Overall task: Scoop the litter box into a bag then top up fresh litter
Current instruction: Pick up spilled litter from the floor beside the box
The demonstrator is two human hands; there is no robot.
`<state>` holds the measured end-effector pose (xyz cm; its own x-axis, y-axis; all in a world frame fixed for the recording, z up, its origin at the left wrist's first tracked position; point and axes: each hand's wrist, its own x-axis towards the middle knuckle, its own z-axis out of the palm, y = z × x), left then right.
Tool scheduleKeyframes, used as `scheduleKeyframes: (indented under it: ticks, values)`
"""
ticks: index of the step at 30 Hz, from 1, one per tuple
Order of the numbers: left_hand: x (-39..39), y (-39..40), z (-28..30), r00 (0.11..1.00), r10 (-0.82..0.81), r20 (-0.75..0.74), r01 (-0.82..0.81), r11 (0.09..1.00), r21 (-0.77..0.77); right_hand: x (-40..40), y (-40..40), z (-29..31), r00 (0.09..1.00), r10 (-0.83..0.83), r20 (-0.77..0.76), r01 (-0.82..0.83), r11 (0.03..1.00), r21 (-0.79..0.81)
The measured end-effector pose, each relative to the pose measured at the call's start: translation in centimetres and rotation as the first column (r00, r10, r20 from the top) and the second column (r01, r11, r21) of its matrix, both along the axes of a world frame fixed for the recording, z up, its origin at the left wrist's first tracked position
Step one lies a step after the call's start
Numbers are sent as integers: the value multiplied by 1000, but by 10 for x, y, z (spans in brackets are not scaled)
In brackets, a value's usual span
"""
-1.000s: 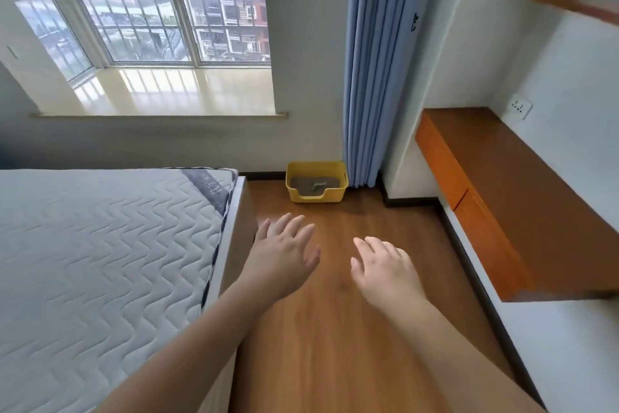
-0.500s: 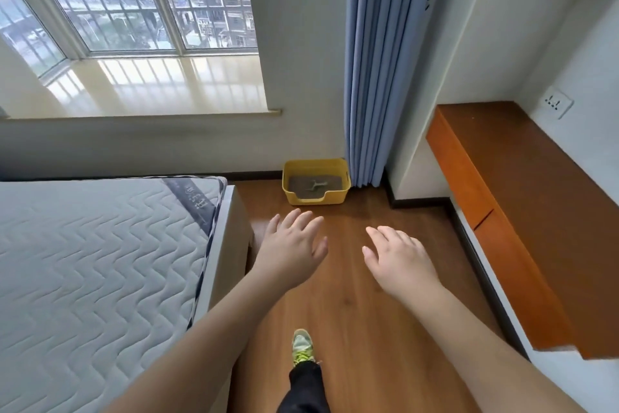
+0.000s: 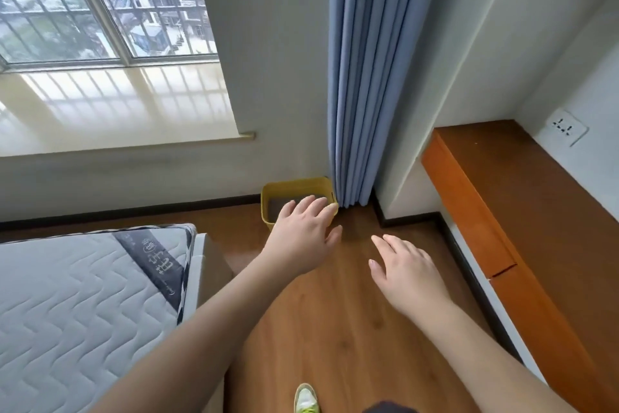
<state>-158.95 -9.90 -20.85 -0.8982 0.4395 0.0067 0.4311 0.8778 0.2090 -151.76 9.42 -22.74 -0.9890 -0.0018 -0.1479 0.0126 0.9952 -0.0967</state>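
Head view: left hand [image 3: 303,238] and right hand [image 3: 407,273] both empty, fingers spread, held out over wooden floor [image 3: 335,329]. Yellow litter box [image 3: 294,185] against far wall, touching blue curtain [image 3: 361,77], partly hidden behind left fingers. Risks noted: no bag or scoop visible; curtain hem liable to catch litter during scooping.

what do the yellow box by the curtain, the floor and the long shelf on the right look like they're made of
Yellow box: probably moulded plastic, with thin even walls, one flat colour and a matt look.
Floor: wood or wood-look laminate, with brown grain in long planks and a slight sheen; which one cannot be told.
Shelf: wood or veneer, reddish-brown and smooth, with an orange front.
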Motion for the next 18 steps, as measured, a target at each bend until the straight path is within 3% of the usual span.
scheduleKeyframes:
  ticks: [6, 11, 18]
  values:
    - [-58, 6, -14, 992, -28, 124, 29, 1000, -8, -62, 21, -4, 1000, -24, -15, 24, 1000, -21]
    - [-117, 24, -28, 992, -10, 126, 6, 999, 37, -122, 39, -22, 999, 7, -41, -11, 997, -76]
    - [-221, 76, -48, 991, -11, 134, 14, 1000, -20, -234, 84, -58, 1000, 25, -2, -25, 987, -157]
